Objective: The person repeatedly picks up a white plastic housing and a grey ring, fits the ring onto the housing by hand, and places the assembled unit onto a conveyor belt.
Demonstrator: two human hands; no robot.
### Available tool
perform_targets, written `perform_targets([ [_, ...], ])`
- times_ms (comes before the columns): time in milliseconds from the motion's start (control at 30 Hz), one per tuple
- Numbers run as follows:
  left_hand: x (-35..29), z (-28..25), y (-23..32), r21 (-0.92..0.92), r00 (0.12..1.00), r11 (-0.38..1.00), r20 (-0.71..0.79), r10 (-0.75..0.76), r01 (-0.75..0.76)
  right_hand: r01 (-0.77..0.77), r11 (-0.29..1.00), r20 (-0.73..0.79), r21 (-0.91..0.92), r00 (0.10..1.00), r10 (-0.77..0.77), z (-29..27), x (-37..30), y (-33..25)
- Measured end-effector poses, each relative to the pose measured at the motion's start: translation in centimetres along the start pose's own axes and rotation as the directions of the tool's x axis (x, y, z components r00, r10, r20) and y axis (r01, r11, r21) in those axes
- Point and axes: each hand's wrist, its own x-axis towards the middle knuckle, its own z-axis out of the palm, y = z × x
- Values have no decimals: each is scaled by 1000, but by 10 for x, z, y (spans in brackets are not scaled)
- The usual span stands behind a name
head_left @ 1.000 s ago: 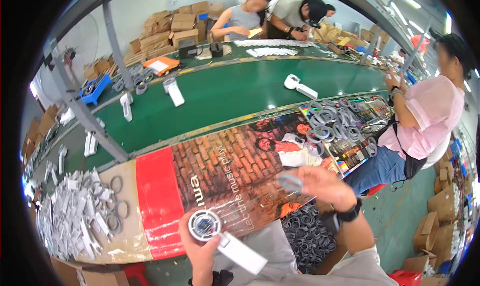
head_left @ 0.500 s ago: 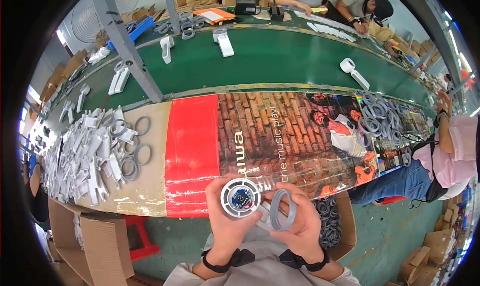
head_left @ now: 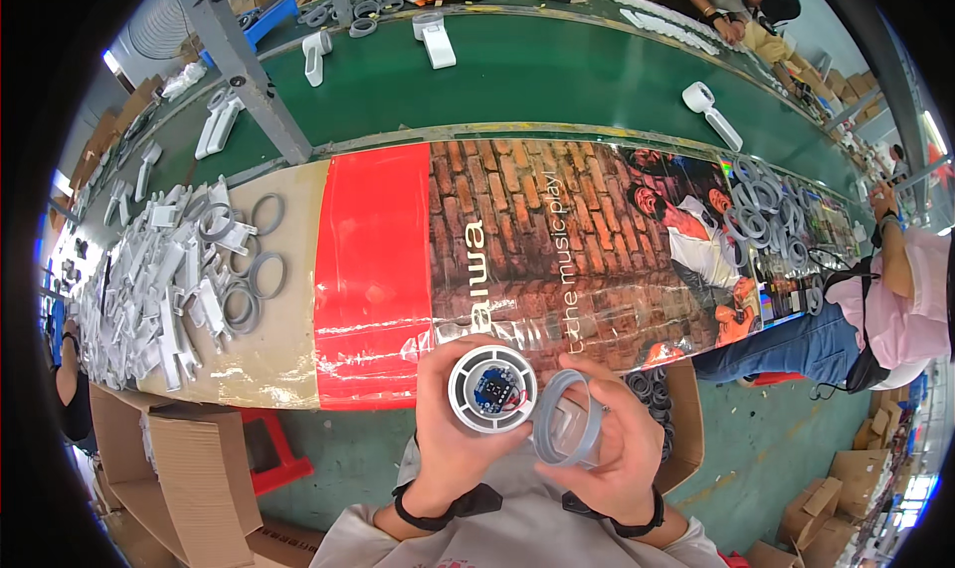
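My left hand (head_left: 445,414) is closed around the round head of a white handheld fan body (head_left: 459,389). Its face is turned up, and a blue circuit board (head_left: 494,390) with thin red wires shows inside the spoked white ring. Just to the right, my right hand (head_left: 634,437) grips a grey plastic ring (head_left: 594,427) between thumb and fingers, tilted on edge. Through the ring's opening part of the pale handle shows. The ring's left edge is right beside the fan head; whether they touch I cannot tell.
White plastic pieces (head_left: 164,280) pile at the left of the table, with grey rings (head_left: 267,275) beside them. More rings (head_left: 761,205) lie at the right. Behind runs a green conveyor belt (head_left: 557,81) carrying white fan bodies (head_left: 434,43). A seated person (head_left: 905,280) is at right.
The grey ring has come closer to the fan head and turned somewhat. Both hands sit slightly farther right in the picture, and the whole view has shifted.
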Motion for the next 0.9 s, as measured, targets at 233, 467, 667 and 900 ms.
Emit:
perform_targets([
  [233, -4, 0, 6, 202, 999, 978, 8, -54, 51, 8, 996, -56, 86, 998, -3, 4, -7, 6],
  [467, -6, 2, 1, 170, 999, 985, -7, 33, -32, -4, 967, -66, 256, 998, 22, 6, -11, 9],
  [667, -3, 1, 1, 393, 980, 899, 34, 198, -195, -45, 999, -11, 27, 999, 45, -1, -3, -5],
  [900, 7, 23, 24, 759, 782, 365, 290, 552, -539, 142, 835, 221, -532, 975, -26, -9, 17, -37],
])
